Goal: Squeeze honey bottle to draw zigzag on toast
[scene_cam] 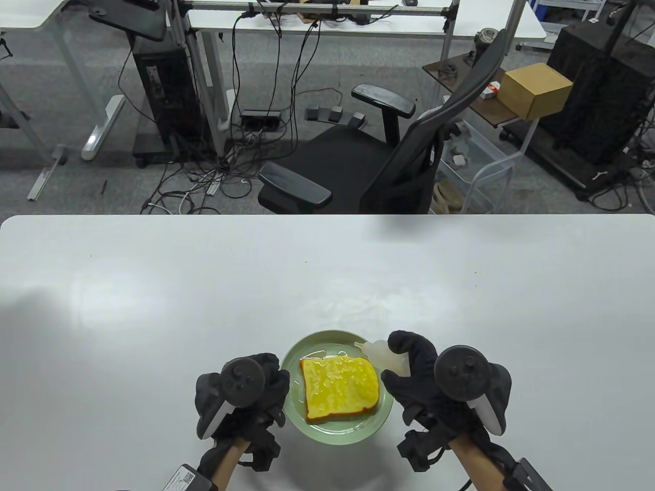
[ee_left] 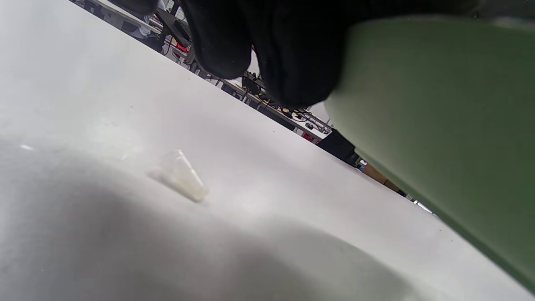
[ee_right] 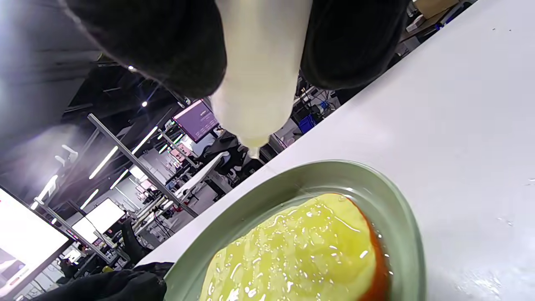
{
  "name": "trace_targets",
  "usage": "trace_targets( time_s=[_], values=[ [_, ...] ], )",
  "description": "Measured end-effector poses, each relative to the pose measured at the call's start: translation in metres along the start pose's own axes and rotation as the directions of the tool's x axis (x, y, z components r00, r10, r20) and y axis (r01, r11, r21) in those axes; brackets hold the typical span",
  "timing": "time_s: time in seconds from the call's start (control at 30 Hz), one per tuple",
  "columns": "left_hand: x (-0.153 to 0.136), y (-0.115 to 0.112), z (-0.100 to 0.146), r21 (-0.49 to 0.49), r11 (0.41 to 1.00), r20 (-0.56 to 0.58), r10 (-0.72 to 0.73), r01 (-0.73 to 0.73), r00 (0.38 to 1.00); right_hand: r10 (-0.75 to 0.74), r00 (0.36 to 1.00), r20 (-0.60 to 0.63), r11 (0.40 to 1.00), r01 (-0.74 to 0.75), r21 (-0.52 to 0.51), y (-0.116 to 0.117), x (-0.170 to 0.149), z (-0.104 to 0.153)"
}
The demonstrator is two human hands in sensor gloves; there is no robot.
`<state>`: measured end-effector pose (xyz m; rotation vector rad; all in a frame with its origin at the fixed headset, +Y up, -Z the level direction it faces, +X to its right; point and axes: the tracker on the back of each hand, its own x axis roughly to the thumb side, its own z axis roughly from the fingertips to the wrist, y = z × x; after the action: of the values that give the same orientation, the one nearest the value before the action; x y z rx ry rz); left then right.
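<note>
The right hand (scene_cam: 414, 376) grips the honey bottle (scene_cam: 384, 355), nozzle over the far right rim of the plate (scene_cam: 353, 434) holding the glazed toast (scene_cam: 340, 388), while the left hand (scene_cam: 256, 388) steadies the plate's left edge; squeeze gently, sweeping evenly across the toast.

A slice of toast (scene_cam: 342, 387) lies flat in the middle of a round pale green plate (scene_cam: 293, 415). Its top is bright yellow and glossy, covered all over in wet, shining honey, with an orange-brown crust showing along the near and left edges. A pale, translucent squeeze honey bottle (scene_cam: 385, 356) is held tipped over the plate's far right rim, its small nozzle pointing left and slightly down, near the toast's far right corner. Thin streaks of honey glisten on the plate beyond the toast's far edge.
</note>
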<state>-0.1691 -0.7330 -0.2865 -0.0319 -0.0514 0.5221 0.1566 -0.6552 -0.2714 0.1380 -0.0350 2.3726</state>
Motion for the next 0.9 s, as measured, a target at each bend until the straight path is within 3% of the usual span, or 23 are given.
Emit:
trace_targets(
  time_s=[0.27, 0.5, 0.9],
  values=[
    [-0.009, -0.007, -0.003, -0.005, 0.999, -0.037, -0.04, 0.04, 0.999, -0.19, 0.98, -0.061, 0.982, 0.19, 0.009, 0.014, -0.022, 0.0],
    [-0.012, -0.014, -0.004, -0.03, 0.998, -0.053, -0.055, 0.053, 0.997, -0.484, 0.851, -0.206, 0.849, 0.513, 0.124, 0.03, -0.049, -0.002],
    [-0.016, -0.02, -0.006, -0.074, 0.995, -0.083, -0.078, 0.072, 0.994, -0.44, 0.876, -0.196, 0.871, 0.47, 0.144, 0.04, -0.049, -0.005]
  ],
)
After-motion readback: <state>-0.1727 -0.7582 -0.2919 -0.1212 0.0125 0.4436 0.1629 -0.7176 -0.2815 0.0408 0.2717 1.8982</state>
